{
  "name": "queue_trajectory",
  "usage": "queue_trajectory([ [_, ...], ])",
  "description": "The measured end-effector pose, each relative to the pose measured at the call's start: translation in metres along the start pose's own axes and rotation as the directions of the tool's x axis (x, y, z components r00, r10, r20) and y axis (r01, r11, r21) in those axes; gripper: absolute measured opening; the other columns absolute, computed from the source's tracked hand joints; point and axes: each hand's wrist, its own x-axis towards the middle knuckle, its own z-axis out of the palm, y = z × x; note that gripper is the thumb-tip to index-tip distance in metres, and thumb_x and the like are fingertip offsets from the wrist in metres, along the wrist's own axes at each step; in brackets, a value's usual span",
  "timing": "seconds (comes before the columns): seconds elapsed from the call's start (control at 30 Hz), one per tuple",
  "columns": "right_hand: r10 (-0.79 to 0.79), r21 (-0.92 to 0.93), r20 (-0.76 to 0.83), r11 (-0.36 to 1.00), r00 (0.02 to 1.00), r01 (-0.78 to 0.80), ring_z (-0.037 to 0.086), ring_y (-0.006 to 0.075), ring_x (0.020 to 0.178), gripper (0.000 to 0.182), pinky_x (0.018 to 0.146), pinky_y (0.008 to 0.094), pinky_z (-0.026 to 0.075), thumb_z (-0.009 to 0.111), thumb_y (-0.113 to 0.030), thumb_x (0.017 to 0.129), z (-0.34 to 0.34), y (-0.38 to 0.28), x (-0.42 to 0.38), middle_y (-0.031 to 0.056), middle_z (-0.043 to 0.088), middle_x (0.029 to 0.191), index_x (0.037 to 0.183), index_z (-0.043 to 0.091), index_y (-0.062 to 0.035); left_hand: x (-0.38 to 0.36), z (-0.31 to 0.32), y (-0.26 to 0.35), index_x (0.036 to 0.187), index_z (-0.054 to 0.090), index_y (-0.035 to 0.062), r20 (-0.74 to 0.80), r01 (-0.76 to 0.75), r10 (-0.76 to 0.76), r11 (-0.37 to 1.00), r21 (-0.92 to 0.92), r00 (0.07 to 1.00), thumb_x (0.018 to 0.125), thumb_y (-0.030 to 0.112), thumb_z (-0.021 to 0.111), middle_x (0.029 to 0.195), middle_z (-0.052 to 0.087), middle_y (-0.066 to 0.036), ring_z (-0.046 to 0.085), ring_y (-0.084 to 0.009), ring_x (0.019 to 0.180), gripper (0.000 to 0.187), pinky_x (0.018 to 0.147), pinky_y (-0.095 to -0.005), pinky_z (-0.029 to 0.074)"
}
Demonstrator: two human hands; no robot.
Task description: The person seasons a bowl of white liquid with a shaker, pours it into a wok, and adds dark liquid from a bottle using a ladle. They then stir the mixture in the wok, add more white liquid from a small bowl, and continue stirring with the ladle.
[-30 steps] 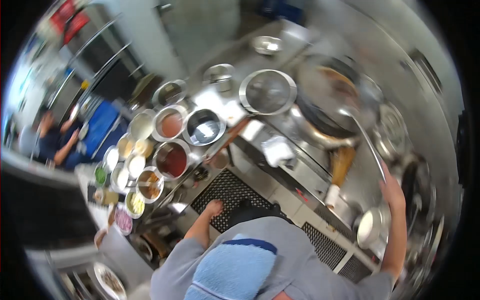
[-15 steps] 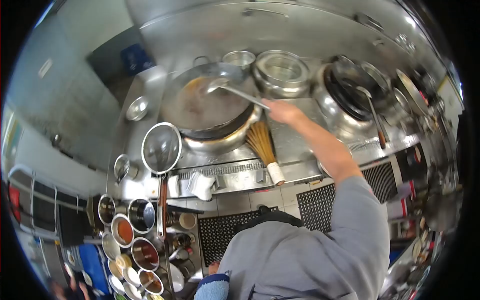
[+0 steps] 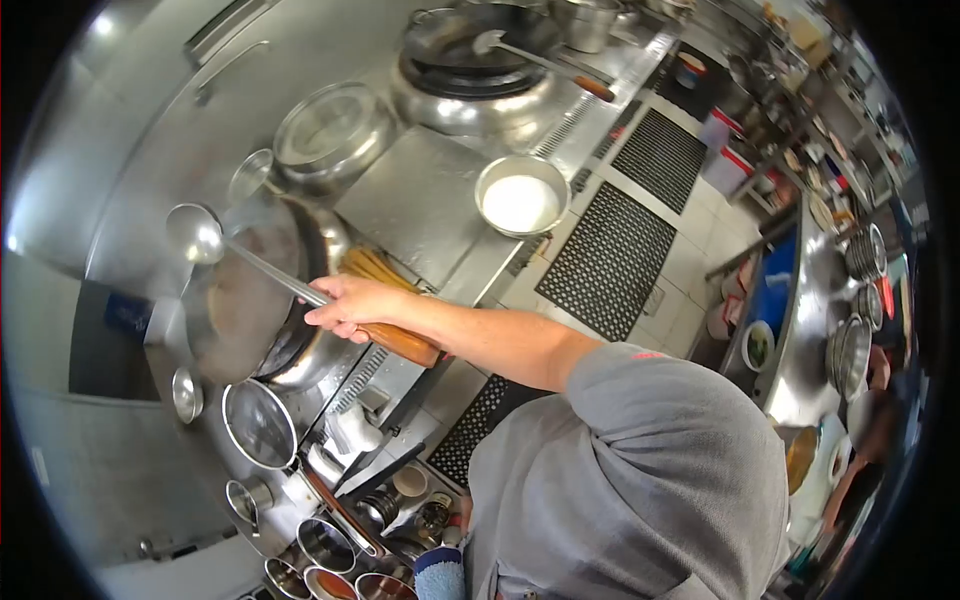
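My right hand (image 3: 345, 308) is closed around the handle of a long metal ladle (image 3: 268, 271) with a wooden grip end. The ladle's bowl is raised over the far rim of a large wok (image 3: 292, 240) on a burner. Brownish contents and steam show in the wok. Just behind my right hand and forearm lies a bamboo brush (image 3: 372, 268), partly covered. My left hand (image 3: 466, 511) is mostly hidden beside my body, only a sliver of it showing, near a light-blue towel cloth (image 3: 440, 575). Its fingers cannot be made out.
A strainer (image 3: 260, 425) lies left of the wok. A pot (image 3: 482, 205) with white contents stands at the counter edge. Another wok (image 3: 425, 45) with a ladle sits farther along. Sauce containers (image 3: 326, 543) stand at lower left. Co-workers' arms show at far right.
My view has turned right. The ladle has risen from the wok's contents to above its far rim, still in my right hand. The pot with white contents now shows fully.
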Motion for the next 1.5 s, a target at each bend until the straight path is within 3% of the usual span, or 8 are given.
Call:
queue_trajectory([
  [0.27, 0.079, 0.459, -0.078, 0.888, 0.994, -0.035, 0.031, 0.0018, 0.040, 0.020, 0.030, 0.0207, 0.022, 0.052, -0.015, 0.096, -0.092, -0.034, -0.116, -0.0086, 0.036, 0.058, 0.116, 0.052, -0.0146, -0.004, -0.026, 0.289, 0.106, 0.061, 0.0017, 0.068, -0.446, 0.459, 0.883, -0.145, 0.886, 0.093, 0.016, 0.058, 0.088, 0.065, -0.002, 0.061, -0.0122, 0.080, 0.020, 0.074, -0.0278, 0.050],
  [0.47, 0.112, 0.487, -0.161, 0.873, 0.981, -0.020, 0.029, 0.0022, 0.040, 0.020, 0.032, 0.0194, 0.022, 0.053, -0.023, 0.097, -0.181, -0.093, -0.145, -0.0042, 0.040, 0.065, 0.116, 0.054, -0.0174, 0.019, 0.037, 0.475, 0.111, 0.060, 0.0026, 0.067, -0.817, 0.835, 0.513, 0.261, 0.546, 0.088, 0.011, 0.058, 0.084, 0.066, -0.016, 0.065, -0.0261, 0.074, 0.025, 0.069, -0.0363, 0.052],
  [0.77, 0.136, 0.491, -0.146, 0.870, 0.980, -0.047, 0.032, 0.0017, 0.042, 0.017, 0.033, 0.0182, 0.023, 0.054, -0.014, 0.095, -0.241, -0.140, -0.095, -0.0025, 0.041, 0.066, 0.112, 0.054, -0.0149, 0.072, 0.086, 0.557, 0.120, 0.054, 0.0118, -0.071, -0.534, 0.787, 0.479, 0.697, 0.613, 0.080, 0.027, 0.069, 0.130, 0.043, -0.029, 0.055, -0.0431, 0.108, 0.045, 0.088, -0.0479, 0.049],
  [0.97, 0.007, -0.101, -0.365, 0.994, 0.931, -0.047, 0.041, 0.0089, 0.042, 0.019, 0.037, 0.0251, 0.031, 0.061, -0.008, 0.086, -0.272, -0.152, 0.011, 0.0004, 0.046, 0.061, 0.092, 0.043, -0.0074, 0.069, 0.060, 0.549, 0.103, 0.058, 0.0079, -0.125, -0.493, 0.828, 0.439, 0.751, 0.546, 0.073, 0.034, 0.075, 0.132, 0.043, -0.027, 0.049, -0.0418, 0.116, 0.043, 0.092, -0.0480, 0.046],
  [1.07, -0.182, -0.520, -0.457, 0.849, 0.871, -0.096, 0.045, 0.0139, 0.040, 0.020, 0.036, 0.0294, 0.036, 0.062, -0.007, 0.083, -0.274, -0.145, 0.054, 0.0034, 0.047, 0.054, 0.089, 0.043, -0.0034, 0.070, 0.041, 0.537, 0.112, 0.057, 0.0123, -0.043, -0.468, 0.723, 0.490, 0.735, 0.690, 0.074, 0.034, 0.074, 0.138, 0.039, -0.025, 0.045, -0.0402, 0.122, 0.047, 0.097, -0.0473, 0.043],
  [1.17, -0.132, -0.544, -0.537, 0.809, 0.833, -0.222, 0.045, 0.0143, 0.040, 0.019, 0.037, 0.0305, 0.038, 0.063, -0.007, 0.083, -0.268, -0.140, 0.084, 0.0037, 0.048, 0.055, 0.085, 0.044, -0.0041, 0.073, 0.036, 0.525, 0.113, 0.057, 0.0115, -0.078, -0.461, 0.762, 0.466, 0.755, 0.642, 0.074, 0.035, 0.074, 0.139, 0.038, -0.026, 0.046, -0.0403, 0.121, 0.049, 0.098, -0.0471, 0.042],
  [1.33, 0.301, 0.412, -0.206, 0.890, 0.931, -0.196, 0.042, 0.0050, 0.043, 0.020, 0.040, 0.0173, 0.039, 0.058, -0.004, 0.089, -0.263, -0.146, 0.118, -0.0012, 0.045, 0.059, 0.075, 0.044, -0.0077, 0.072, 0.032, 0.521, 0.110, 0.058, 0.0069, -0.079, -0.526, 0.783, 0.485, 0.699, 0.617, 0.072, 0.032, 0.075, 0.139, 0.037, -0.031, 0.043, -0.0437, 0.123, 0.050, 0.098, -0.0481, 0.042],
  [1.5, 0.313, 0.571, -0.079, 0.792, 0.946, -0.214, 0.044, 0.0050, 0.045, 0.017, 0.040, 0.0156, 0.040, 0.055, -0.002, 0.089, -0.236, -0.164, 0.156, -0.0002, 0.046, 0.062, 0.078, 0.042, -0.0041, 0.065, 0.027, 0.529, 0.120, 0.055, 0.0084, -0.049, -0.507, 0.746, 0.498, 0.704, 0.664, 0.075, 0.030, 0.072, 0.143, 0.032, -0.027, 0.041, -0.0403, 0.124, 0.053, 0.097, -0.0494, 0.043],
])
